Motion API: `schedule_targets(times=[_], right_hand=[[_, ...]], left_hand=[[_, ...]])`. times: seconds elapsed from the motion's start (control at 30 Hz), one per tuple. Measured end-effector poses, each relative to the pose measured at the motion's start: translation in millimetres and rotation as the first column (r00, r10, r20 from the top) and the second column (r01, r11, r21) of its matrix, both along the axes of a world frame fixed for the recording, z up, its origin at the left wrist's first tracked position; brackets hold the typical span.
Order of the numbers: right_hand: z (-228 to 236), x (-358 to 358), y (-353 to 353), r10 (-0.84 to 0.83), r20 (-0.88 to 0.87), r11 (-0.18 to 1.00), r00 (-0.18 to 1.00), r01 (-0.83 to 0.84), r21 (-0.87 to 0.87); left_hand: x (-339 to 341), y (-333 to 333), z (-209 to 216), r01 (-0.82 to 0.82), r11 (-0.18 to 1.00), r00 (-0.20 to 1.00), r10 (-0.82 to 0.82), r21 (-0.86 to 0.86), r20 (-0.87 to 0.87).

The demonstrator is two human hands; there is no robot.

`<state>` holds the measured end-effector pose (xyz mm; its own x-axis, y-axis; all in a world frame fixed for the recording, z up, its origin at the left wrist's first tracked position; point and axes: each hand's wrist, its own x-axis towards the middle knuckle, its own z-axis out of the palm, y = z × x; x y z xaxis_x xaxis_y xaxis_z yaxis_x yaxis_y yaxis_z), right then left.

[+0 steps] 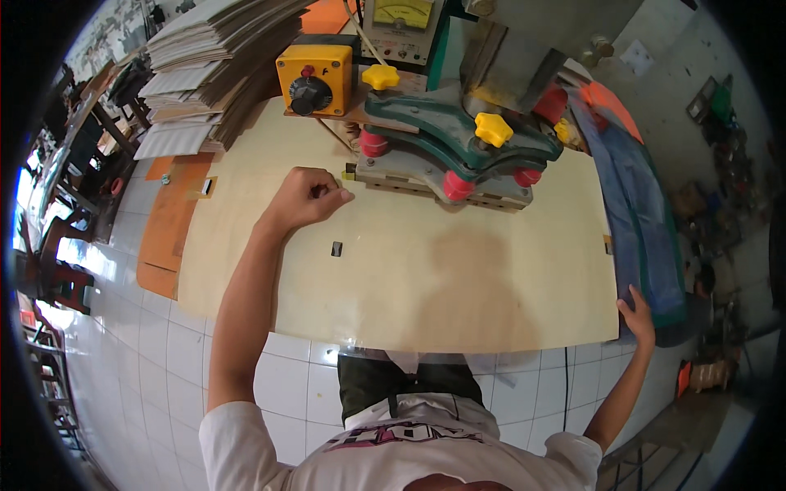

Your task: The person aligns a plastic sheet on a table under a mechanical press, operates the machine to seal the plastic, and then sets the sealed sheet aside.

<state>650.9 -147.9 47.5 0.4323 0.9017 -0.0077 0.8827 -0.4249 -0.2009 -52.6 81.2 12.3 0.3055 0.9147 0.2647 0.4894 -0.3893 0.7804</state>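
Note:
My left hand (307, 198) is curled into a fist just left of the machine's base, resting on or just above the pale tabletop (385, 278). Nothing shows in its curled fingers. The machine has a dark green curved plate (458, 139), red round feet and yellow star-shaped knobs (494, 130); a long metal bar (446, 190) runs along its lower front. Down at the table's right edge, my right hand (639, 319) reaches to the blue plastic sheets (643, 221), its thumb and forefinger apart. The other fingers are partly hidden.
A tall stack of cardboard sheets (209, 74) stands at the back left. Beside it is a yellow control box (315, 80) with a black dial, and behind that a meter panel (401, 29). A small dark patch (336, 249) marks the tabletop. White floor tiles (282, 385) surround the table.

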Motion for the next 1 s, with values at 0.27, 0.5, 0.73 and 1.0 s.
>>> schedule_targets(times=[0.27,0.5,0.73,1.0], right_hand=[[6.7,9.4,-6.1,0.124,-0.016,0.989,0.992,-0.123,0.078],[10.8,15.5,5.5,0.182,0.144,0.97,0.973,-0.201,0.134],[37.0,38.9,27.1,0.048,0.383,0.977,0.922,-0.123,0.174],[127.8,-16.5,28.9,0.021,0.318,0.867,0.948,-0.176,0.466]], left_hand=[[3.5,-5.8,-3.2,-0.069,0.997,0.995,0.068,0.017,0.077],[4.3,-4.4,-8.7,-0.098,0.995,0.991,0.099,-0.024,0.088],[-4.7,-3.4,-7.5,-0.071,0.985,0.996,0.078,0.16,-0.034],[-5.8,-38.9,11.2,-0.167,0.802,0.985,0.115,0.573,0.126]])
